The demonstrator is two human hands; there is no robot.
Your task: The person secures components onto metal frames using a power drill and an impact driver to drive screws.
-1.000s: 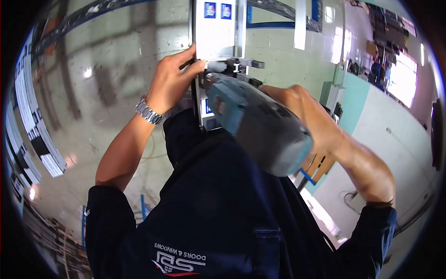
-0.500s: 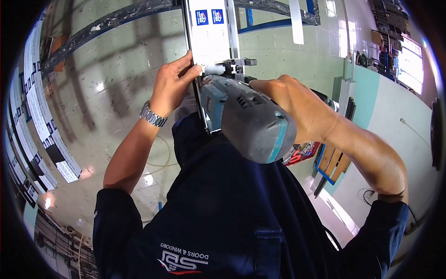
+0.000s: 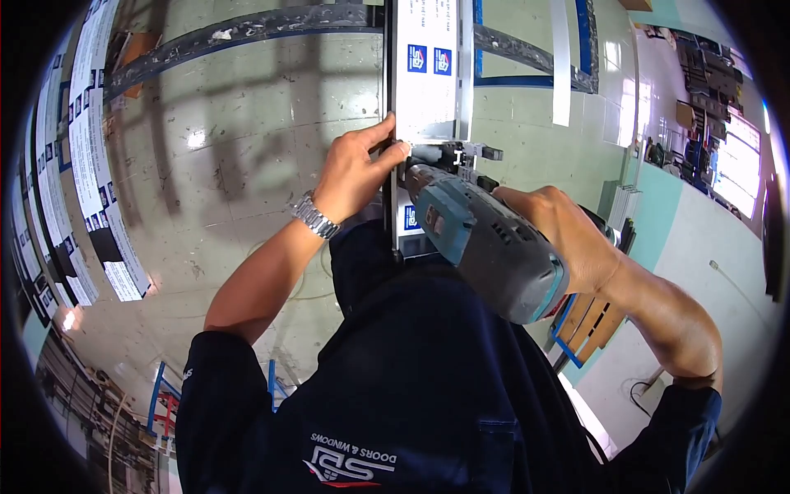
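Observation:
A long window or door profile (image 3: 426,103), covered in white film with blue logos, runs away from my body. My left hand (image 3: 354,173) pinches its left edge between thumb and fingers, close to the drill's tip. In my right hand (image 3: 568,235) is a teal and grey cordless drill (image 3: 485,239), held by the grip, its nose angled toward the profile near the left thumb. What the bit touches is hidden. A dark metal fitting (image 3: 473,156) sits across the profile just beyond the drill.
A worn blue-and-black metal stand (image 3: 263,31) passes under the profile. Film-covered profiles (image 3: 90,156) lie in rows at the far left. A white strip (image 3: 561,74) hangs at the right of the stand. Slatted wooden boards (image 3: 591,325) stand at the lower right.
The view has shifted, so the profile and hands appear further right and lower. The drill's nose has swung left relative to its body, toward the left thumb, uncovering more of the profile.

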